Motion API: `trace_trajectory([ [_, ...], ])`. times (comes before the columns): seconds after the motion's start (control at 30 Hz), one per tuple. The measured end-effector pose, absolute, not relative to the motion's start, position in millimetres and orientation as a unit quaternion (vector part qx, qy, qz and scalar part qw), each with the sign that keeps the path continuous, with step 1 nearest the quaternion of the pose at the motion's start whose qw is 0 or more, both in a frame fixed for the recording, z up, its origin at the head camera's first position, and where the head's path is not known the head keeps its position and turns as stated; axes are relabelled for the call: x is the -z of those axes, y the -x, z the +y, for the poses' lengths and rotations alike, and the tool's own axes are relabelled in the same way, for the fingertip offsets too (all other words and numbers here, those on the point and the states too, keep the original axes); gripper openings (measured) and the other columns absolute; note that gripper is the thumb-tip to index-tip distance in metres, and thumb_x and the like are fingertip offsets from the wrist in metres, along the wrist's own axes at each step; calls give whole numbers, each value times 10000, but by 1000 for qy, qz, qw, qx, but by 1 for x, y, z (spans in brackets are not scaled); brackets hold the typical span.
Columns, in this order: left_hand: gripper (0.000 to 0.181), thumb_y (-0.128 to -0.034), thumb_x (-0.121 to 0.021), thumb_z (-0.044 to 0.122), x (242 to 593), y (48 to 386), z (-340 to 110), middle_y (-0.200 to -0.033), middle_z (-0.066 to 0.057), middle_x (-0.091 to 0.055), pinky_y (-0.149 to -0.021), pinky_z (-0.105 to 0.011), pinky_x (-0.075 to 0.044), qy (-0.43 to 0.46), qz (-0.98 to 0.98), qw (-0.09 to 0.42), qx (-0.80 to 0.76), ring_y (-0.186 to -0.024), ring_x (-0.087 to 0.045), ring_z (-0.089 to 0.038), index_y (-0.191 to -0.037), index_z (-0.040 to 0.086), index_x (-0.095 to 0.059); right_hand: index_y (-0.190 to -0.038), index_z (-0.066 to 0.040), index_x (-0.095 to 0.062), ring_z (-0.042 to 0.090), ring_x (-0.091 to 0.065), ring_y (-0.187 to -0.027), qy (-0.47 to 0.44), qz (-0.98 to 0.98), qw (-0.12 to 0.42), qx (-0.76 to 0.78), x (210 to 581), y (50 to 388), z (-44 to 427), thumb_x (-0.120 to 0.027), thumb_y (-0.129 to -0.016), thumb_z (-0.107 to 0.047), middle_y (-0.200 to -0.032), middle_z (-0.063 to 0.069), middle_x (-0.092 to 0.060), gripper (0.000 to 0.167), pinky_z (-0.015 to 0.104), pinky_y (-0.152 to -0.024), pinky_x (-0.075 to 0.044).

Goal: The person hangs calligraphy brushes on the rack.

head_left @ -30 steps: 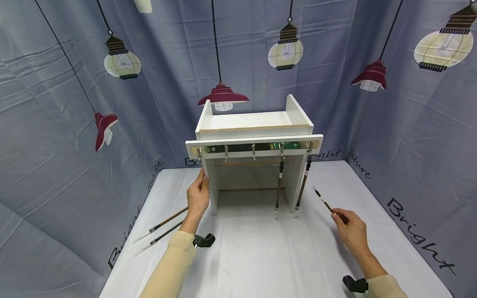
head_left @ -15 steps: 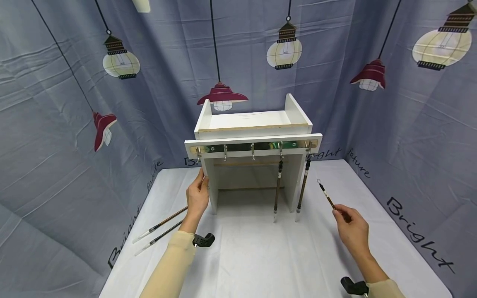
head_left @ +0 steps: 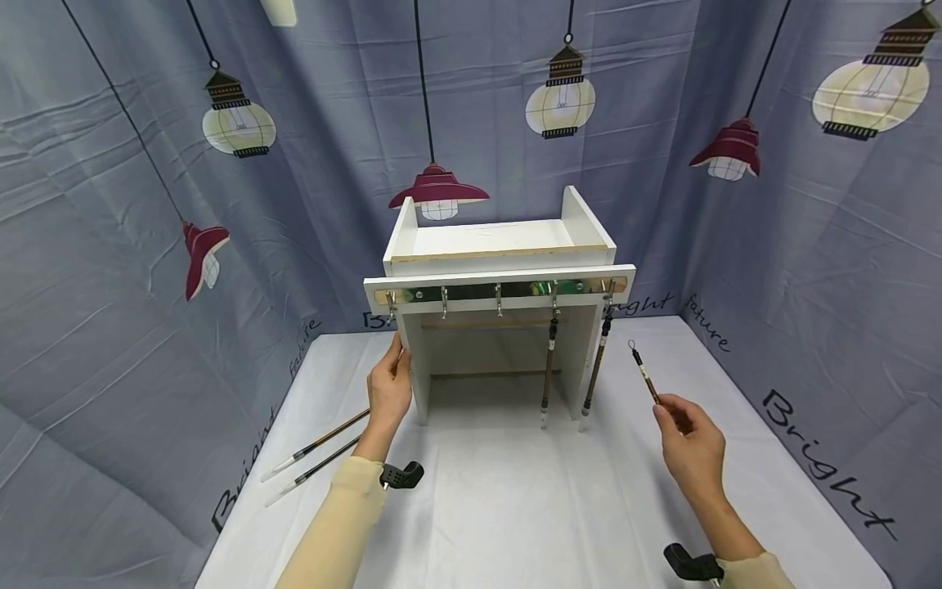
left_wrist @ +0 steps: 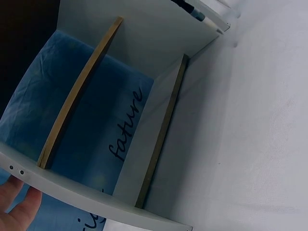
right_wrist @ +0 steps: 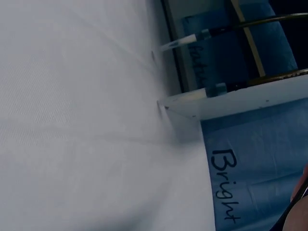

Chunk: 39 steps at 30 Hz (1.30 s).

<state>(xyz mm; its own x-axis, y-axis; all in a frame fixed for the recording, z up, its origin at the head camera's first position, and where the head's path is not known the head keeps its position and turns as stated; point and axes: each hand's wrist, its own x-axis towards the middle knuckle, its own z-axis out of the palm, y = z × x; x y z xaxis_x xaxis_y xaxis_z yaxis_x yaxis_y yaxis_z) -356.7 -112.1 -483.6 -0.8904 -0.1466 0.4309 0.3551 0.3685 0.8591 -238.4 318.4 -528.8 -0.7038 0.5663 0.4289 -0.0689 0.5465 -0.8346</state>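
My left hand (head_left: 390, 388) touches the outer side of the white rack's left side panel (head_left: 418, 372); its fingertips (left_wrist: 26, 207) lie against that panel in the left wrist view. With thumb and fingers my right hand (head_left: 693, 446) pinches a writing brush (head_left: 644, 375), its hanging loop pointing up and away. The brush's bristle end is hidden by the hand. Two more brushes hang from hooks on the front rail (head_left: 500, 288) of the white rack (head_left: 508, 260): one brush (head_left: 549, 360) at the fourth hook, another brush (head_left: 598, 360) at the rightmost. The three hooks to their left hold nothing.
Two brushes, a brown one (head_left: 331, 433) and a dark one (head_left: 316, 470), lie on the white tablecloth (head_left: 500, 507) left of the rack, partly behind the left arm. A blue-grey curtain (head_left: 331, 164) printed with lamps surrounds the table.
My right hand has risen slightly, and the brush in it has turned more upright, its loop moving up and right. The hanging brushes sway a little. My left hand stays at the panel.
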Motion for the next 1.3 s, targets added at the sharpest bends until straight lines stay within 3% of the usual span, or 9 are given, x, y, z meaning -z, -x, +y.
trace_trajectory([
  [0.87,489,-1092,-538,274,484,357,-113,-1582,-88,-470,-1082,-498,-510,67,-795,223,561,-1351,-579,-322,-1551,127,-459,-1157,-11,-739,25,-559,-766,60,-748,415,-515,486,229,282,-712,-935,48,-902,-175,-630,231,93,-668,-437],
  [1.03,482,-1090,-543,265,484,357,-113,-1577,-90,-475,-1082,-497,-511,66,-794,224,562,-1359,-571,-321,-1544,120,-469,-1146,34,-725,26,-547,-764,50,-746,418,-515,480,230,271,-698,-920,102,-903,-150,-634,237,89,-676,-428],
  [1.3,474,-1090,-545,245,485,358,-113,-1575,-92,-476,-1085,-492,-509,67,-791,227,564,-1366,-564,-319,-1539,111,-474,-1149,19,-725,34,-557,-775,22,-747,410,-523,464,228,251,-695,-928,94,-921,-75,-653,235,96,-682,-442],
])
